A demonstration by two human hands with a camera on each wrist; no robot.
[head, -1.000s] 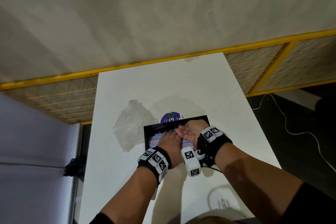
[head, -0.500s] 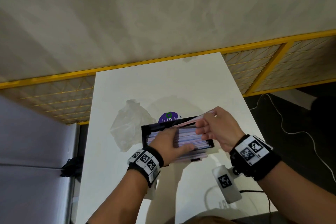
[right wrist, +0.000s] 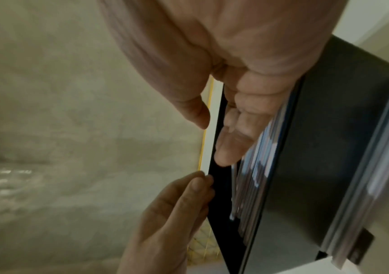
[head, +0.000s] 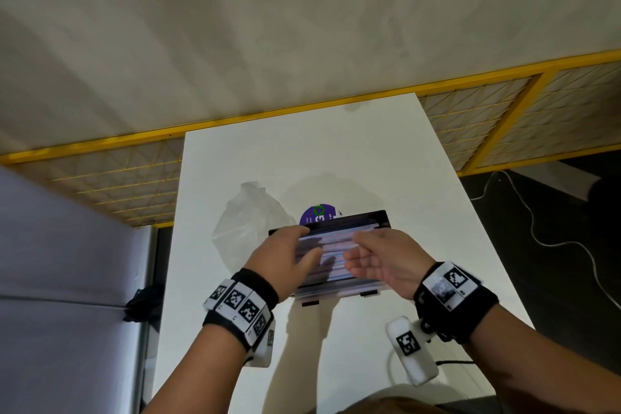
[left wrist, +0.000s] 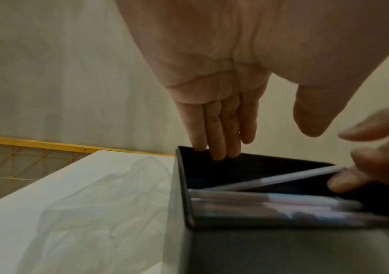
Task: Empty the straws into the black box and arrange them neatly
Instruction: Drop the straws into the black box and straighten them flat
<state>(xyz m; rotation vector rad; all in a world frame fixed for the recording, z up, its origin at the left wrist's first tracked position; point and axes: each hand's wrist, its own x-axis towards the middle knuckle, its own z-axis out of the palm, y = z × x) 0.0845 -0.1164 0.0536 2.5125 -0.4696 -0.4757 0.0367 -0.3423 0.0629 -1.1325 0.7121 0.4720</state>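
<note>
On the white table stands the black box, with several pastel straws lying lengthwise in it. My left hand reaches over its left end, and its straight fingers touch the top of the far wall. At the right end my right hand pinches one straw. This straw slants down from the fingers onto the pile. In the right wrist view, the right hand hovers over the straws while the left hand rests at the box's rim.
A crumpled clear plastic bag lies just left of the box. A purple round label shows behind it. The table ends at a yellow-framed mesh barrier. A white cable runs over the dark floor at the right.
My right hand lifted one straw out to the right, then brought it back down over the box. The left hand slid from pressing the pile to the box's far left rim.
</note>
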